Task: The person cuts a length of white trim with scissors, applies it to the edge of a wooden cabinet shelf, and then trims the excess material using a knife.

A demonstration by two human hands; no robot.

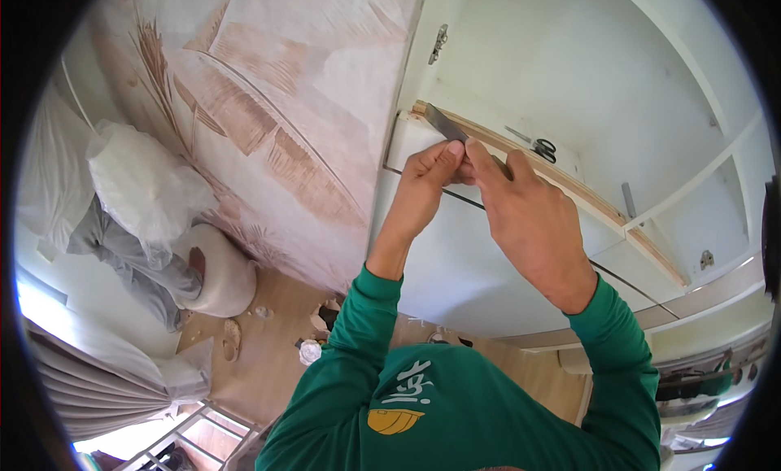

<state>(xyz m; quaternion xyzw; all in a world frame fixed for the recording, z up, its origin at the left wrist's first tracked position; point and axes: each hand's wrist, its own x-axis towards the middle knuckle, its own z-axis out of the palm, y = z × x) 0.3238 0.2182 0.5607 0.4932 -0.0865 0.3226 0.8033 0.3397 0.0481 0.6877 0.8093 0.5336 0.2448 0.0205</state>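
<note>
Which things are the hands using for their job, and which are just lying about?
Seemingly in use:
dark flat tool, held by left hand and right hand
wooden strip along the cabinet, close to the tool

Probably just lying about:
black-handled scissors in the cabinet
crumpled white thing on the floor

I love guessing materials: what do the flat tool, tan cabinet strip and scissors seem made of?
Flat tool: probably metal, dull dark grey with a smooth-looking face. Tan strip: likely unfinished wood, from its bare woody colour and lengthwise lines. Scissors: smooth black, perhaps plastic, at one end; slim, grey and metallic-looking at the other.
</note>
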